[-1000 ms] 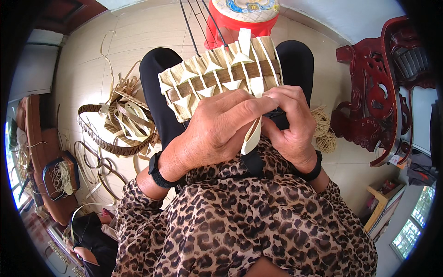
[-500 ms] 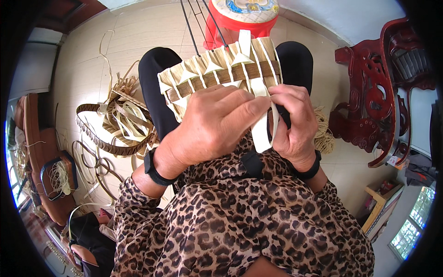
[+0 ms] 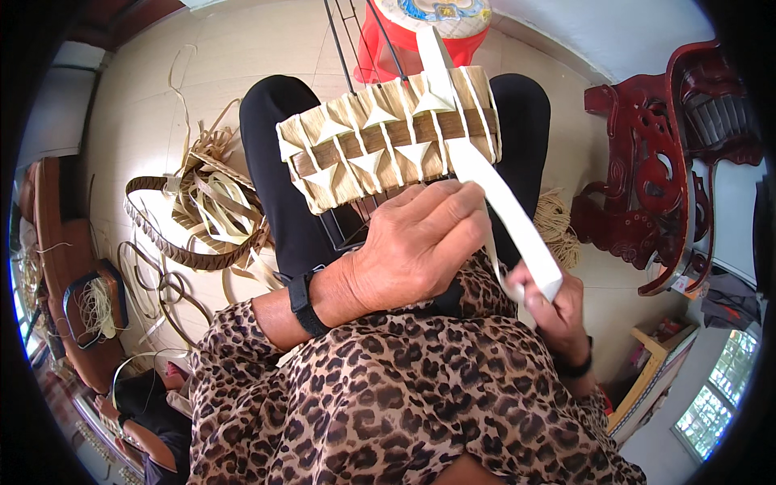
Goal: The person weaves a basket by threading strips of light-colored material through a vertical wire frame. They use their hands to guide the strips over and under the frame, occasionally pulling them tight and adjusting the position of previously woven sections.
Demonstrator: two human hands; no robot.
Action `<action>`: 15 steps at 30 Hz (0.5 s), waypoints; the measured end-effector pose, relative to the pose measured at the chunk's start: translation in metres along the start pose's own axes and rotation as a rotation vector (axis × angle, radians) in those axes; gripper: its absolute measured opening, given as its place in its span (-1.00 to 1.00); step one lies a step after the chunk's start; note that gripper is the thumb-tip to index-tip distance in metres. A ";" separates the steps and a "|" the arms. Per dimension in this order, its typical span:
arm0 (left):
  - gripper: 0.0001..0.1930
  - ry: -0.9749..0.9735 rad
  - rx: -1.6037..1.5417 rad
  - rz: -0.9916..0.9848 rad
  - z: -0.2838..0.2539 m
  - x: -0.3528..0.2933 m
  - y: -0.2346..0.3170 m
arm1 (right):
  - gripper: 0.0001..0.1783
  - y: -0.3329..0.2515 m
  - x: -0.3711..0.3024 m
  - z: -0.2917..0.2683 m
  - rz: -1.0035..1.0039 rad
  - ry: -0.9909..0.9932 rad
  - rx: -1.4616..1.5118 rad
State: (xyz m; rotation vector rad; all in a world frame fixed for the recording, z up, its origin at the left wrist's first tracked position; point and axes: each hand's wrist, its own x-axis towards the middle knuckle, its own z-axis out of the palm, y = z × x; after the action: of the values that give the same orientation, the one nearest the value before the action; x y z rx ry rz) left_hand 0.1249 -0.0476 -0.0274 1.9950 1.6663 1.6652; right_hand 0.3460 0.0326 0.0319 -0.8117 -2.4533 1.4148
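Note:
A straw-coloured woven panel [image 3: 327,194] with a brown band [image 3: 453,124], white cords and folded cream triangles lies across a black wire frame [image 3: 337,48], over my knees. From its right part a flat cream strip [image 3: 517,212] runs down to the right. My left hand [image 3: 424,242] is closed at the panel's lower edge, its thumb and fingers pinching the strip. Lower right, my right hand [image 3: 558,311] grips the strip farther along, where it folds back in a loop. Another length of strip stands up beyond the panel's top edge.
A red stool [image 3: 461,52] with a patterned top stands ahead. Brown and cream strips [image 3: 214,214] lie heaped on the floor at left. A bundle of straw cord [image 3: 558,230] is by my right knee. Carved dark-red furniture [image 3: 647,162] stands right. Another person's arm [image 3: 149,440] shows lower left.
My right hand has moved down and right, drawing the strip out long from the panel. My left hand has shifted slightly down and right, uncovering more of the panel's lower triangles.

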 end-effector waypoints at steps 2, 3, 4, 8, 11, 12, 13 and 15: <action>-0.65 -0.130 0.130 0.056 -0.002 0.005 0.002 | -0.89 -0.012 -0.010 -0.021 0.046 -0.158 0.191; -0.67 -0.218 0.154 0.058 -0.002 0.002 0.004 | -0.87 -0.013 -0.013 -0.030 -0.021 -0.211 0.338; -0.67 -0.218 0.153 0.059 -0.002 0.002 0.005 | -0.85 -0.015 -0.008 -0.034 -0.105 -0.244 0.495; -0.79 -0.336 -0.049 0.098 -0.004 0.010 0.011 | -0.84 -0.022 0.023 -0.028 -0.330 -0.291 1.060; -0.78 -0.361 -0.703 0.089 -0.001 0.017 0.024 | -0.66 -0.009 0.054 -0.020 -0.385 -0.241 0.334; -0.78 -0.401 -0.860 0.086 -0.005 0.023 0.028 | -0.63 -0.010 0.060 -0.011 -0.386 -0.263 0.123; -0.78 -0.352 -0.959 0.110 -0.003 0.025 0.034 | -0.61 -0.012 0.067 -0.003 -0.394 -0.288 -0.095; -0.78 -0.301 -1.061 0.137 -0.006 0.032 0.040 | -0.57 -0.014 0.067 -0.002 -0.397 -0.382 -0.149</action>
State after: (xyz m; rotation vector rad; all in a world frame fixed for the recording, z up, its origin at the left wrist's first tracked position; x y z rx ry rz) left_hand 0.1417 -0.0444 0.0206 1.6444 0.3576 1.6244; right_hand 0.2859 0.0654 0.0379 -0.0555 -2.8159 1.3422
